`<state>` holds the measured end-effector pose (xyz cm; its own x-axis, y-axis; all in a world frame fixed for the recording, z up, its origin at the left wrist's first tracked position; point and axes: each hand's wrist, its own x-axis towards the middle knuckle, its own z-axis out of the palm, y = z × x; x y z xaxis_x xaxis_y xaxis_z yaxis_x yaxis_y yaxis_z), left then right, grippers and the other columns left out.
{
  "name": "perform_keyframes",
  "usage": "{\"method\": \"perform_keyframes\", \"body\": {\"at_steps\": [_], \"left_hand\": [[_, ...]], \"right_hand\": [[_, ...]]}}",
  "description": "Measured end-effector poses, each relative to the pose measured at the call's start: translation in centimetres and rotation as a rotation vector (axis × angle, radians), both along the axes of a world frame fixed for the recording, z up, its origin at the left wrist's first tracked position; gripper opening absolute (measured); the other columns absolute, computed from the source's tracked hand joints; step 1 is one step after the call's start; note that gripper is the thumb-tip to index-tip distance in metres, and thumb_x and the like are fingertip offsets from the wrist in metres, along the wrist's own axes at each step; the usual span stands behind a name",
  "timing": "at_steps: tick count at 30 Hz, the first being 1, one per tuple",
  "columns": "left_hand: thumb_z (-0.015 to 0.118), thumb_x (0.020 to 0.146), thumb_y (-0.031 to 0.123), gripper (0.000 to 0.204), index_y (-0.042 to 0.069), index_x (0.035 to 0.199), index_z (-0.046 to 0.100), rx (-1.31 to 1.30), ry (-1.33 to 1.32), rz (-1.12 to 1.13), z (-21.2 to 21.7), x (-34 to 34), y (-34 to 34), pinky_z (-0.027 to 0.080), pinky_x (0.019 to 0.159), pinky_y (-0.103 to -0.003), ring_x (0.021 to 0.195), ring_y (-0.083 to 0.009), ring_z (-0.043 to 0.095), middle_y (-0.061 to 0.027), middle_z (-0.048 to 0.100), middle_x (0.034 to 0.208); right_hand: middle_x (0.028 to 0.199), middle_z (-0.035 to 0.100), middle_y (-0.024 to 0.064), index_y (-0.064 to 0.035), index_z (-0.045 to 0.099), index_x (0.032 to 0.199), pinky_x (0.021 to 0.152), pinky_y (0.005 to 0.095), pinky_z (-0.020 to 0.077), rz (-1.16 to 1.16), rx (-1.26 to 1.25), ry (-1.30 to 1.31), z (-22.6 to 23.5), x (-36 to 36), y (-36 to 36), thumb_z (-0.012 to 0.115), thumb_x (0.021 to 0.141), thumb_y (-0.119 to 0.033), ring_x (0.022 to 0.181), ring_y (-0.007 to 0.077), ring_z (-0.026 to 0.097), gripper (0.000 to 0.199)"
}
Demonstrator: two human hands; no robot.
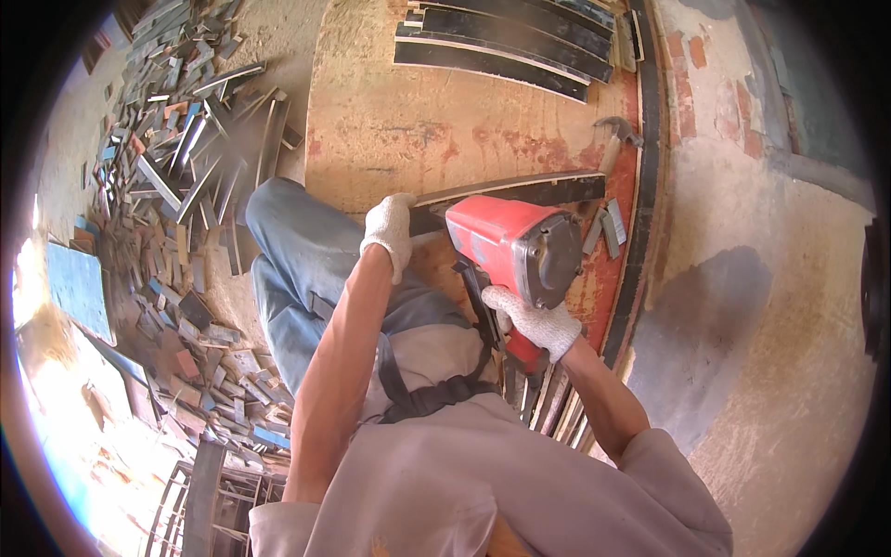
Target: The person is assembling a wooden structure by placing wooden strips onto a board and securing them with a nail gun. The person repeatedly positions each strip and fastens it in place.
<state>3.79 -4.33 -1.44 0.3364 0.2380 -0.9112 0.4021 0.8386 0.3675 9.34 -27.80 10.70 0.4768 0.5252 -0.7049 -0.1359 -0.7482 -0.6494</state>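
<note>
My right hand (534, 320), in a white knit glove, is wrapped around the handle of a red nail gun (492, 239) with a black end cap. The tool stands over a dark-faced wooden strip (561, 191) and hides part of its length. At the strip's left end my left hand (390, 230), also gloved, is closed on it beside my knee. The strip lies across a worn wooden board (399, 125), and its right end comes close to a claw hammer (615, 139). Short wood offcuts (613, 226) lie just right of the nail gun.
Several long dark strips (501, 46) are stacked at the board's far end. More strips (555, 399) lie below my right hand. A large heap of wood scraps (200, 325) covers the floor on the left. A stained wall (742, 371) runs along the right.
</note>
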Motion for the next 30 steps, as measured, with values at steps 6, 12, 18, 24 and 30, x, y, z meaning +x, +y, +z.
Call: {"method": "perform_keyframes", "body": {"at_steps": [6,12,18,24,30], "left_hand": [[0.058,0.103,0.019,0.032,-0.002,0.127,0.060,-0.111,-0.031,0.141,-0.1,0.3,0.2,0.066,0.082,-0.049,0.104,-0.0336,0.069,-0.0190,0.066,0.120],[0.057,0.106,0.024,0.032,0.000,0.126,0.062,0.036,-0.080,0.087,1.7,-1.7,2.6,0.066,0.082,-0.043,0.109,-0.0277,0.067,-0.0146,0.067,0.121],[0.062,0.105,0.022,0.031,-0.004,0.120,0.069,0.388,-0.264,0.055,3.4,-3.9,6.4,0.065,0.083,-0.041,0.100,-0.0229,0.071,-0.0125,0.071,0.110],[0.063,0.105,0.018,0.027,-0.005,0.118,0.069,0.601,-0.468,0.169,3.9,-10.2,13.3,0.064,0.093,-0.044,0.109,-0.0266,0.069,-0.0151,0.070,0.114],[0.060,0.108,0.020,0.033,-0.002,0.133,0.062,0.835,-0.459,0.398,-3.7,-25.7,23.1,0.058,0.099,-0.039,0.115,-0.0181,0.064,-0.0092,0.067,0.116]], "right_hand": [[0.117,0.070,0.0077,-0.0084,0.064,0.133,0.091,0.0404,0.0512,0.036,-0.045,-0.139,0.9,-0.5,-1.8,0.077,0.095,-0.030,0.103,0.0223,0.066,0.045],[0.115,0.074,0.0125,-0.0084,0.051,0.143,0.090,0.0456,0.0582,0.086,0.112,-0.492,0.7,-3.1,-4.7,0.088,0.081,-0.030,0.102,0.0354,0.074,0.076],[0.104,0.073,0.0294,0.0026,0.046,0.144,0.085,0.0559,0.0564,0.140,-0.357,-0.602,-2.0,-4.8,-3.2,0.077,0.083,-0.033,0.096,0.0483,0.072,0.077],[0.095,0.073,0.0310,0.0063,0.058,0.131,0.084,0.0561,0.0567,0.205,-0.317,-0.290,-2.7,-4.4,-2.9,0.072,0.085,-0.038,0.089,0.0482,0.072,0.065],[0.090,0.075,0.0225,-0.0059,0.072,0.111,0.078,0.0515,0.0582,0.251,-0.064,-0.670,-3.4,8.5,0.9,0.071,0.093,-0.037,0.085,0.0419,0.074,0.036]]}}
